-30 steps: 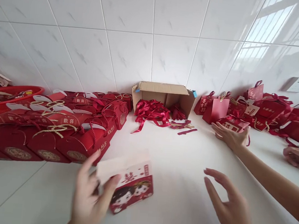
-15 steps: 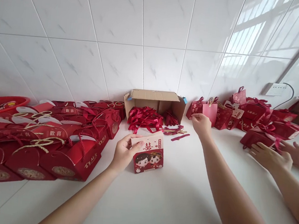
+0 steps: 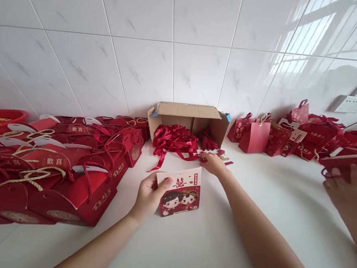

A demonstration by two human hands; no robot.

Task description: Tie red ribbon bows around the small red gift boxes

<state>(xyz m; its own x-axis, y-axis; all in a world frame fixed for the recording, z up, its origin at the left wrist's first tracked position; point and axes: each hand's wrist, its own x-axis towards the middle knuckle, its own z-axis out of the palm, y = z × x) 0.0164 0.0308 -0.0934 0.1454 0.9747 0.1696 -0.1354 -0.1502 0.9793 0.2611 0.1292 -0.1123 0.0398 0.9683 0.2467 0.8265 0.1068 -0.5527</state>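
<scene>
My left hand (image 3: 152,192) grips a small gift box (image 3: 181,199), with the thumb on its pale upper flap. The box stands upright on the table; its red front shows a cartoon couple and a large red character. My right hand (image 3: 215,163) reaches to the short ribbon strips (image 3: 228,163) in front of the cardboard box, its fingers bent together over them. Whatever lies between its fingertips is hidden. Long shiny red ribbons (image 3: 176,138) spill out of the cardboard box (image 3: 188,110) just behind.
Rows of red gift boxes with cord handles (image 3: 74,200) fill the left, beside a red basin (image 3: 16,115). Small finished bags (image 3: 254,137) stand at the back right. A co-worker's hand (image 3: 347,196) holds a red box (image 3: 352,165) at the far right.
My right hand has moved left from the small bags to the ribbon strips. My left hand keeps hold of the gift box. The co-worker's hand has lifted a red box.
</scene>
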